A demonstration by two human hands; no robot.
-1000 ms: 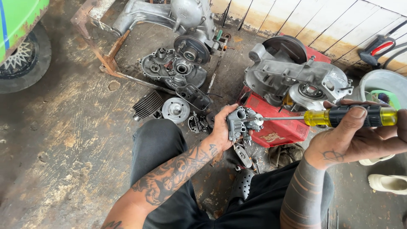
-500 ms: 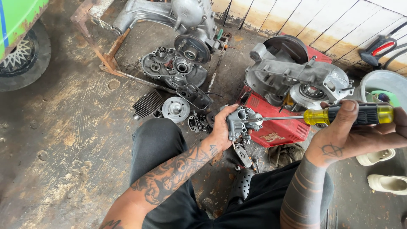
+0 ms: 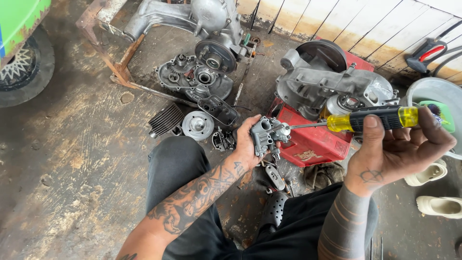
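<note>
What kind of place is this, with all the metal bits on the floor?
Probably a small repair workshop for scooters or motorbikes. Engine cases and a finned cylinder lie on the stained concrete floor. The left hand holds a carburetor while the right hand turns a screwdriver in it.

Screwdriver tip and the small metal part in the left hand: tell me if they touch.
Touching. The head view shows the screwdriver shaft ending right on the metal part, no gap visible, left hand gripping it.

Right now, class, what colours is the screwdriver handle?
Yellow and black, on the screwdriver in the right hand; head view.
</note>
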